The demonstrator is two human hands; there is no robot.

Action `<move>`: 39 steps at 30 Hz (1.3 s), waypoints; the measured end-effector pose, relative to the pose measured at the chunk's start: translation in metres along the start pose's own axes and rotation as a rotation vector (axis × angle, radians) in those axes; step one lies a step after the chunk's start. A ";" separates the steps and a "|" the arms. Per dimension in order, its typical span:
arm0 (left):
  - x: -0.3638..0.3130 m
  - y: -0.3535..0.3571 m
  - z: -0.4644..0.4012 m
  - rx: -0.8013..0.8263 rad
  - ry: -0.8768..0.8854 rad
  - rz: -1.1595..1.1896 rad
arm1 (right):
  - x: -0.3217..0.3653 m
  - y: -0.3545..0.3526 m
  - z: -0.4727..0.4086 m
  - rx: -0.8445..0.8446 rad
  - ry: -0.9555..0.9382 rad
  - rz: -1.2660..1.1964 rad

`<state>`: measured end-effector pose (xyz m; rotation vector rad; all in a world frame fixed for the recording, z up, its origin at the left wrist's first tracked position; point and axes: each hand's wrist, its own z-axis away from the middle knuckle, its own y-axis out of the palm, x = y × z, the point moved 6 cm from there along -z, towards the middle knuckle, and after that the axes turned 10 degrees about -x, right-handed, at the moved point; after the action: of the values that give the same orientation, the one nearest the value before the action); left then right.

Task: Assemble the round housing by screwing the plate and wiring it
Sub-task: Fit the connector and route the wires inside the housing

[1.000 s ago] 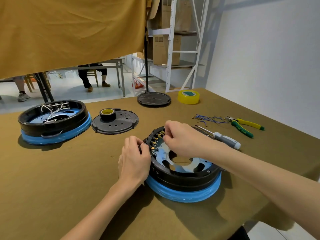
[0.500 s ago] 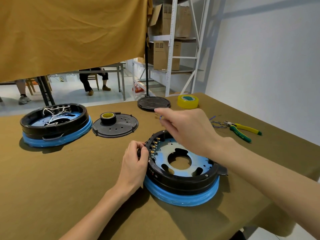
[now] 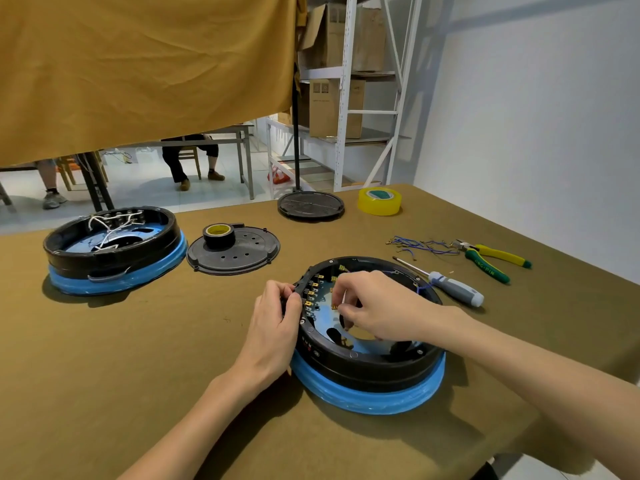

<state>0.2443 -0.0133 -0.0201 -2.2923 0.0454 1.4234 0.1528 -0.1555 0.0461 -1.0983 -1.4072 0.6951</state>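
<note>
Round housing (image 3: 363,365) — black ring on blue base, shiny plate (image 3: 329,310) inside, gold terminals along left wall; sits on table (image 3: 104,358) between the hands. Left hand (image 3: 273,327) grips rim; right hand (image 3: 377,310) pinches a small item — unclear.
</note>
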 end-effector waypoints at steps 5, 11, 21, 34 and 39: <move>-0.005 0.001 0.004 -0.046 0.017 -0.036 | 0.030 -0.009 0.002 -0.263 -0.181 0.360; -0.008 0.005 0.010 -0.079 0.023 -0.052 | 0.011 0.009 -0.005 -0.114 0.019 0.095; -0.009 0.003 0.010 -0.067 -0.004 -0.008 | 0.001 0.020 -0.015 -0.090 0.088 -0.143; -0.018 -0.011 0.021 -0.309 0.036 -0.027 | 0.008 0.021 -0.014 -0.148 0.078 -0.134; -0.023 -0.017 0.024 -0.369 0.071 -0.051 | 0.008 0.025 -0.016 -0.182 0.118 -0.139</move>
<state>0.2179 0.0068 -0.0037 -2.6162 -0.2745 1.4191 0.1750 -0.1418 0.0291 -1.1502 -1.4499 0.4021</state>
